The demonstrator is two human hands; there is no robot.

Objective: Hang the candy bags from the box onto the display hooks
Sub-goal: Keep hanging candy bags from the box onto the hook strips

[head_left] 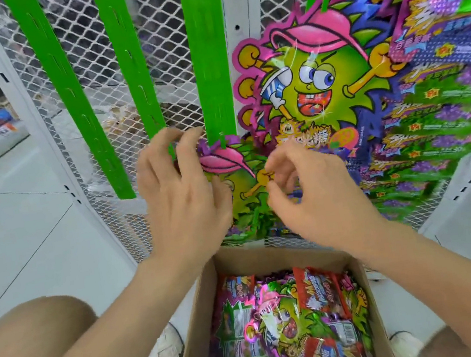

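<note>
Hanging strips (207, 60): bright green. Mesh panel (164, 36): white diamond grid. Large candy bag (320, 80): lime-green spiky cartoon face, pink cap, yellow fists, magenta border. Lower candy bag (234, 160): same pink, green, purple. Box (198, 306): brown cardboard. Bags inside (291, 316): purple, green, red.

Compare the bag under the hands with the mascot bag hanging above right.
Lower bag sits at the green strip's bottom end, left hand holding its top; upper bag hangs higher, untouched. Lower bag's mascot face is covered; upper bag's shows. Both have the green, pink-capped mascot.

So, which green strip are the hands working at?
The third green strip from the left; its lower end meets the candy bag between left hand and right hand.
</note>
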